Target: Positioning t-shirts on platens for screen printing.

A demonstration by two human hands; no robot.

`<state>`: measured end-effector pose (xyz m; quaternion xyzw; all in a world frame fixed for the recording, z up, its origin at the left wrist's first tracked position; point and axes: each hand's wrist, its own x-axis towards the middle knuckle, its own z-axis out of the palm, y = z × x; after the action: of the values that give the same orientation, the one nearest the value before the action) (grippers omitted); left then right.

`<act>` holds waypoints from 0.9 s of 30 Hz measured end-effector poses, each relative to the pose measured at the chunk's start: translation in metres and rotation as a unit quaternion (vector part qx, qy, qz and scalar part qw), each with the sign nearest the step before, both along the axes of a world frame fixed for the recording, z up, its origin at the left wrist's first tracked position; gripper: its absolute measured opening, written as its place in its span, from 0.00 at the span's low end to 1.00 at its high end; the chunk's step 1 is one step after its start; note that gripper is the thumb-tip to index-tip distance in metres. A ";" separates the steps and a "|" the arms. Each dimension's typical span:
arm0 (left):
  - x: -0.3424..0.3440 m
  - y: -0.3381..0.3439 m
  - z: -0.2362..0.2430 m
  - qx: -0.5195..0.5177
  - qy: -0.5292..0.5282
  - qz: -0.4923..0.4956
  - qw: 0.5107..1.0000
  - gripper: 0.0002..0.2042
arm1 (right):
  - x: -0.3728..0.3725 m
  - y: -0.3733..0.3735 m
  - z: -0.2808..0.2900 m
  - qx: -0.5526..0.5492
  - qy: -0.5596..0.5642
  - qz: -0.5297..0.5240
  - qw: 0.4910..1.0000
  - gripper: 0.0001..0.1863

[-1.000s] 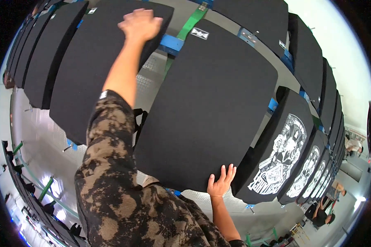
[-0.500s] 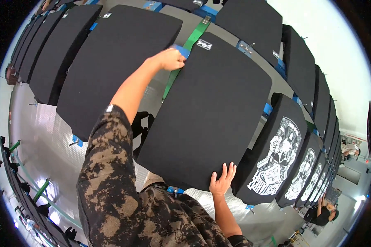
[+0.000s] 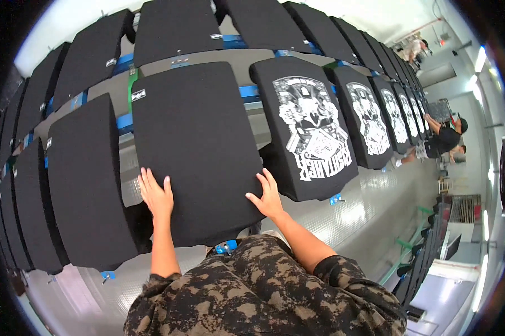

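- Centre of frame: I see a plain black shirt (image 3: 193, 151) stretched over its platen.
- My left hand (image 3: 156, 195) lies open, flat on its lower left edge.
- My right hand (image 3: 268, 199) lies open on its lower right edge.
- Right of it: a printed black shirt (image 3: 311, 129).

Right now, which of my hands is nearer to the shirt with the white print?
Right. Your right hand rests on the plain black shirt's edge beside the printed shirt; your left hand lies farther away.
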<state>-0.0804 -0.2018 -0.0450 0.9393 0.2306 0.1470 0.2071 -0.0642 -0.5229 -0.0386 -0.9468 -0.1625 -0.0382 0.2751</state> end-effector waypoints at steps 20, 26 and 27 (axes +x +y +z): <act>-0.012 -0.304 0.067 -0.354 -0.063 0.047 0.932 0.08 | 0.112 -0.390 0.028 0.193 0.047 -0.234 0.952 0.17; 0.018 -0.403 -0.026 -0.718 0.040 0.087 0.690 0.21 | 0.151 -0.473 -0.058 0.392 0.406 -0.185 0.805 0.21; 0.009 -0.404 -0.021 -0.716 0.017 0.109 0.689 0.21 | 0.148 -0.474 -0.060 0.382 0.419 -0.158 0.809 0.21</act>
<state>-0.0709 -0.6062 -0.0657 0.4766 0.3700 -0.0571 0.7954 0.0839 -0.9971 -0.0989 -0.7024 0.1478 0.2599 0.6460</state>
